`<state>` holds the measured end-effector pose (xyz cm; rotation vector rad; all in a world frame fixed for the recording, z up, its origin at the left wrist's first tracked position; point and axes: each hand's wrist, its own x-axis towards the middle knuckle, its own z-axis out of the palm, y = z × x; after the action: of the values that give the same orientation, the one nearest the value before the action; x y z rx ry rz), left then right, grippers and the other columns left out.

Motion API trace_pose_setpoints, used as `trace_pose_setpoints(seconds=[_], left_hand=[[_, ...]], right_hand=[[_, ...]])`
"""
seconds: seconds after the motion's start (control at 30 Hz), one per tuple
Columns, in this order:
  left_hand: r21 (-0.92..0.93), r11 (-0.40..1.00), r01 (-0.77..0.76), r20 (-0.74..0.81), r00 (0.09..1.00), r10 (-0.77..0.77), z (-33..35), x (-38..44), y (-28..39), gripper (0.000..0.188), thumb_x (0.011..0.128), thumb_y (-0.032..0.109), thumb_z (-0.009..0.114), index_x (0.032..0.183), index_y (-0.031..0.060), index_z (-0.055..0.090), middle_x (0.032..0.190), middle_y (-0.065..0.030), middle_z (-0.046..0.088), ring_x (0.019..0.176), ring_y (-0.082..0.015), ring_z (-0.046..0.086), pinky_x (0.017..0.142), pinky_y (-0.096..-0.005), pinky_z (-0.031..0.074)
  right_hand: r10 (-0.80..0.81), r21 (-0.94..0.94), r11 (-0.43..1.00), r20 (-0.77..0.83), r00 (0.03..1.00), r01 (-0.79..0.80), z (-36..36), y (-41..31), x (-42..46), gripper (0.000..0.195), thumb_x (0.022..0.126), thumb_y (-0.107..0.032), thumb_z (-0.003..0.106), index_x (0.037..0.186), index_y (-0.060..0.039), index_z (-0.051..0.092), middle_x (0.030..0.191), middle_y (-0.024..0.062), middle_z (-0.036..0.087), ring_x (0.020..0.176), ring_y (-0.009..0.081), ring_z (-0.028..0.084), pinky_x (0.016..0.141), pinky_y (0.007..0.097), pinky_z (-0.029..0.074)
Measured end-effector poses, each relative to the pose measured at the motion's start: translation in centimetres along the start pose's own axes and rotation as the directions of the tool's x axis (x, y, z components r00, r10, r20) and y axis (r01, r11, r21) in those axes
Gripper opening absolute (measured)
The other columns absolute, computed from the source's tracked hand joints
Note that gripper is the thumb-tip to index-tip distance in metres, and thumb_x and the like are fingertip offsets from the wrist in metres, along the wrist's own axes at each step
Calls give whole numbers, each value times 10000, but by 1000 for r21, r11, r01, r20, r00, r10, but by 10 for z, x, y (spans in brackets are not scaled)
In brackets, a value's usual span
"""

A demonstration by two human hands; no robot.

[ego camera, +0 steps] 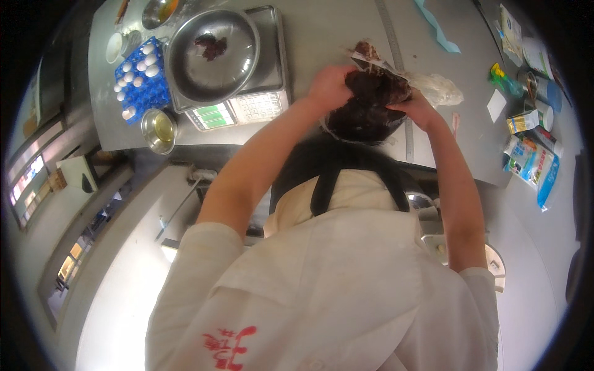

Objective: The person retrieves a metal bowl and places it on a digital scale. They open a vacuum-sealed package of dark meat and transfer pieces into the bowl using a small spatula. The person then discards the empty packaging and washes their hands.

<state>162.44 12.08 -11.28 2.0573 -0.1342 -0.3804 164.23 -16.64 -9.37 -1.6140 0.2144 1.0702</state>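
Observation:
Both my hands grip a plastic bag of dark brown, sticky paste (371,106) at the near edge of the steel worktable. My left hand (333,87) holds its left side, and my right hand (420,107) pinches the right side. Some paste pokes out beyond the bag's upper edge, and crumpled clear plastic (436,88) trails off to the right. Left of the bag, a large steel bowl (204,76) rests on a digital scale (260,106). A dark lump of similar paste (212,46) lies in that bowl.
Left of the scale are a blue egg tray (151,88) with several eggs, a small steel bowl of pale liquid (162,127) and another steel bowl (155,14). A steel ruler (390,32) runs beside the bag. Packets (531,160) and containers (536,55) line the right side.

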Motion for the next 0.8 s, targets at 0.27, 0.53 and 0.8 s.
trace_pose_setpoints(seconds=[0.27,0.53,0.8], left_hand=[[-399,796,454,350,878,-326,-2,19,-18,270,899,77,769,1126,-69,764,948,-84,796,863,-162,721,807,-344,578],[252,966,-50,42,998,41,-28,15,37,461,793,109,775,1253,105,756,1186,-133,771,1093,-388,731,967,-473,584],[371,917,-146,-42,984,173,-18,6,77,371,831,85,734,1202,99,731,1243,-166,723,1125,-407,706,984,-506,570]], right_hand=[[27,-105,994,-45,999,-32,3,-8,-1,590,854,-72,892,1405,-34,687,1350,87,743,1255,226,659,1127,371,490],[-8,-68,998,-72,997,3,7,-15,3,597,844,-10,857,1402,10,647,1260,77,738,1180,205,662,1064,358,513],[-58,32,998,-137,989,62,5,5,8,478,879,18,830,1336,12,687,1226,71,752,1125,195,684,1018,362,534]])
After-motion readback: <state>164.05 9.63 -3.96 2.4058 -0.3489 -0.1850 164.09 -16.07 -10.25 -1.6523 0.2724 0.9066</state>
